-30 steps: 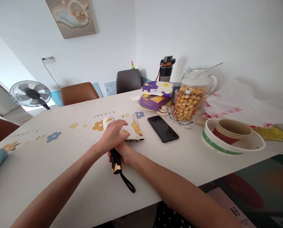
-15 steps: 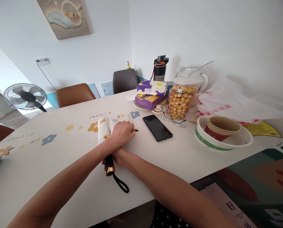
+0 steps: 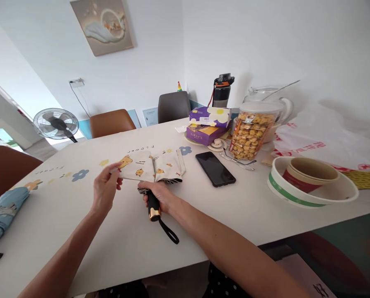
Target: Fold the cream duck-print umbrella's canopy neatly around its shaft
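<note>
Mostly, a pale table (image 3: 116, 248) fills the middle and lower frame. At its centre lies a white umbrella (image 3: 146, 167), collapsed, printed panels spread toward the top, handle toward the bottom; a blue umbrella (image 3: 9, 209) sits at the left edge. Left of centre, the left hand (image 3: 106, 188) pinches a panel's outer edge, while the right hand (image 3: 161, 195) wraps around the upper handle. Right of centre is a black phone (image 3: 215, 169), just beside the panels. A wrist strap (image 3: 169, 231) trails below the handle.
</note>
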### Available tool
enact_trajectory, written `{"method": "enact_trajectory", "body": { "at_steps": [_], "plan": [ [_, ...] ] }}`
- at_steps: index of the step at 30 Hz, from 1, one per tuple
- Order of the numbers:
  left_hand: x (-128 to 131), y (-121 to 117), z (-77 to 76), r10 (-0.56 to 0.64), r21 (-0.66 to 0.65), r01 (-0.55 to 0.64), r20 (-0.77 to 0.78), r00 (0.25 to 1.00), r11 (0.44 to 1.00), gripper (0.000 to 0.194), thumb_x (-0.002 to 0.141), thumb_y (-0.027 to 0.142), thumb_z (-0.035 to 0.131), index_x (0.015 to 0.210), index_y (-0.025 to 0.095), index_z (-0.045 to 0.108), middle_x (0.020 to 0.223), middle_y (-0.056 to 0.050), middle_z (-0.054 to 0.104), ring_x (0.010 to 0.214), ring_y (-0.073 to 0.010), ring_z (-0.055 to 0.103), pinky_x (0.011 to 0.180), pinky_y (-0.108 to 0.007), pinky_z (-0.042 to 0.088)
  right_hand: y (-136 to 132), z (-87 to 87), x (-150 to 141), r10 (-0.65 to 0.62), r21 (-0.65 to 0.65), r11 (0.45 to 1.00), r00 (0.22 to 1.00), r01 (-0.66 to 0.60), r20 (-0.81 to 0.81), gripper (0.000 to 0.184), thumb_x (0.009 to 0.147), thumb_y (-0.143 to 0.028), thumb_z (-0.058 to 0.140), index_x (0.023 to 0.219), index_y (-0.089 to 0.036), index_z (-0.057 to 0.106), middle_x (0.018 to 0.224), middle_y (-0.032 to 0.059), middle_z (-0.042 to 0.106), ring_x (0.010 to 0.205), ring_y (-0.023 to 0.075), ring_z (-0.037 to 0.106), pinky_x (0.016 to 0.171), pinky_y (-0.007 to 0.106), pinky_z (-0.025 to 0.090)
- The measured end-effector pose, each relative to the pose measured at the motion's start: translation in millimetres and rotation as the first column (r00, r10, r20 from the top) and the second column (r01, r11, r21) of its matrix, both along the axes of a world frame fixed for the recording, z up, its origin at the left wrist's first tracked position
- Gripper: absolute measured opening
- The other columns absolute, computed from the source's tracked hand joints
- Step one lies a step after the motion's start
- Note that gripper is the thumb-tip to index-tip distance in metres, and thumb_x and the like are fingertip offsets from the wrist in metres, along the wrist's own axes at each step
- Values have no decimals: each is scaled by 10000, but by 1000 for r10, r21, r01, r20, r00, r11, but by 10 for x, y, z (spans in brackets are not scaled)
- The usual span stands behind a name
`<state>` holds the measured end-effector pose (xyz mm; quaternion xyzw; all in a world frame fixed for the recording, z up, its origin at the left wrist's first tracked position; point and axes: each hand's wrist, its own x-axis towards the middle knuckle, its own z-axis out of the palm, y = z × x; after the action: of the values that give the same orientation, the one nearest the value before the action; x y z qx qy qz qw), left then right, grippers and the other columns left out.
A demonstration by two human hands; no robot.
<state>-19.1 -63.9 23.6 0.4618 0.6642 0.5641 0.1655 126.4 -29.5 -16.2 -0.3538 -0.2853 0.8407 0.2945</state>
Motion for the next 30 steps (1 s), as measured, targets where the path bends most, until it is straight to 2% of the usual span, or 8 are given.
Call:
{"method": "enact_trajectory", "body": {
  "at_steps": [4,6,9,15,20,23,28,30],
  "plan": [
    [-107,-89,-199,-9,-50,15,111,994,999,210,692,279,545,827,166,659,642,-17,567,572,-116,510,476,-214,416,0,49,48,-4,-11,1000,999,3,-45,379,632,-428,704,821,-175,495,564,-43,480,392,80,450,318,203,401],
    [-118,-107,-218,-10,6,9,150,989,1000,195,686,272,555,813,170,662,634,-10,563,565,-108,500,490,-214,413,8,66,58,-10,-16,1000,999,10,-35,407,652,-504,666,817,-183,478,557,-47,473,381,80,448,311,201,395],
    [-129,-111,-201,-5,68,-9,206,979,998,179,679,255,558,795,167,662,591,2,536,536,-96,465,485,-211,394,26,66,52,-30,-4,1000,999,30,37,369,678,-471,658,791,-177,465,539,-44,476,374,81,450,312,204,402],
    [-156,-83,-281,-61,-165,102,237,970,981,258,659,292,554,856,156,651,556,11,521,498,-97,436,474,-223,363,73,60,53,-129,62,990,985,123,118,325,676,-390,675,772,-182,445,497,-52,459,377,92,450,303,211,401],
    [-155,-31,-383,-29,-268,23,-18,999,963,278,688,326,481,877,226,658,580,31,528,468,-103,405,472,-229,314,75,112,88,-168,138,979,974,147,155,337,698,-438,639,757,-176,436,470,-49,450,366,102,464,296,217,408],
    [-144,0,-432,-80,-380,12,-161,984,925,265,687,313,466,844,259,671,582,30,548,472,-120,427,476,-229,287,45,126,90,-168,191,972,971,134,170,319,721,-441,609,757,-179,430,437,-55,439,331,102,447,289,220,405],
    [-160,24,-469,-139,-442,36,-202,969,896,243,672,291,503,843,295,675,656,8,608,621,-178,525,565,-252,340,-8,113,67,-130,273,959,975,77,181,276,740,-409,592,770,-180,442,412,-57,436,303,103,429,271,219,387],
    [-175,17,-445,-110,-374,-11,-299,948,927,241,679,292,515,862,287,671,819,-16,633,785,-214,546,676,-293,382,-11,102,58,-134,280,957,973,78,186,279,736,-410,597,777,-181,442,417,-57,431,314,106,436,271,219,389]
  ]
}}
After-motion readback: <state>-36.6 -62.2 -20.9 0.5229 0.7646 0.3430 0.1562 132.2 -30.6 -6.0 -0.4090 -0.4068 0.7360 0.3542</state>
